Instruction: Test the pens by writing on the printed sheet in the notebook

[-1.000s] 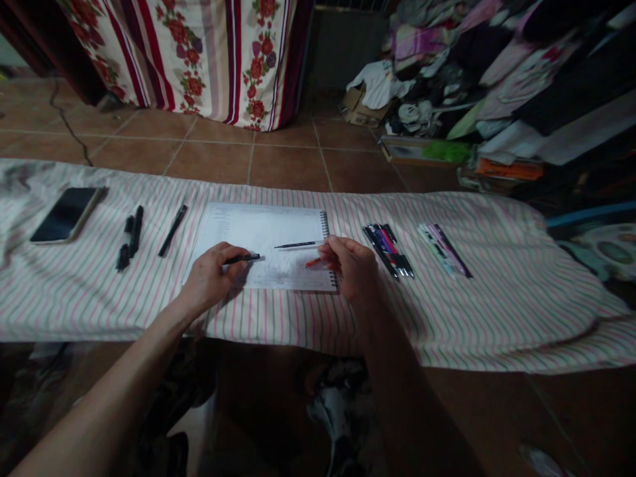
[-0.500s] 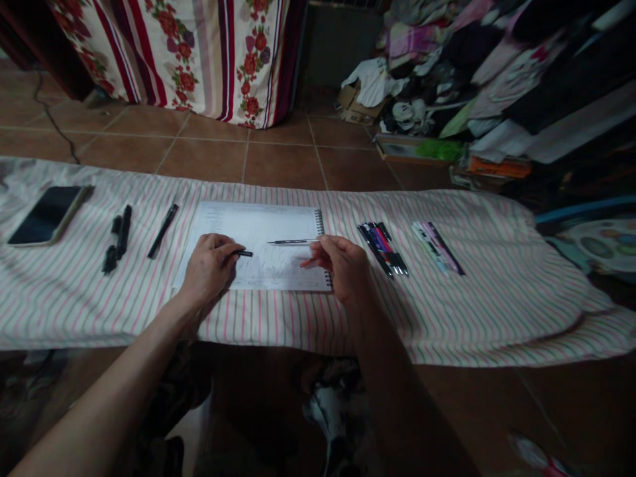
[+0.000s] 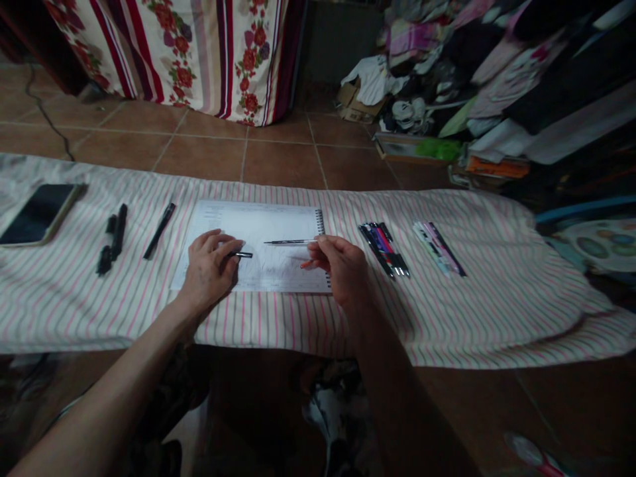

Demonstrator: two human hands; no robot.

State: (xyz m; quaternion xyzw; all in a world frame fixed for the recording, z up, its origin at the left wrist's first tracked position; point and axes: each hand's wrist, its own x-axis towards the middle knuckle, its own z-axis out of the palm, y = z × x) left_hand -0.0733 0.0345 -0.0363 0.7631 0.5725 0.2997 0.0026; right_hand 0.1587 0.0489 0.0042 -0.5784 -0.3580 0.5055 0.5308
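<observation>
On the open page of a spiral notebook [image 3: 248, 218], my left hand [image 3: 209, 268] rests with its fingers closed round a black pen barrel [image 3: 243, 254]; only one end of it sticks out to the right. My right hand [image 3: 342, 262] pinches a thin dark pen refill [image 3: 288, 242] between thumb and fingers, just above the page. The refill's pointed end faces left, and its other end is hidden in the fingers. A small reddish tip shows below those fingers; what it is, I cannot tell.
Left of the notebook lie a black pen [image 3: 159, 230], several black pen pieces [image 3: 118, 232] and a phone [image 3: 37, 212]. To the right are a row of dark pens [image 3: 382, 248] and a row of pale pens [image 3: 437, 246]. A striped cloth [image 3: 278, 324] covers the surface.
My left hand's fingers have loosened and spread a little over the pen barrel. The refill in my right hand has shifted slightly left.
</observation>
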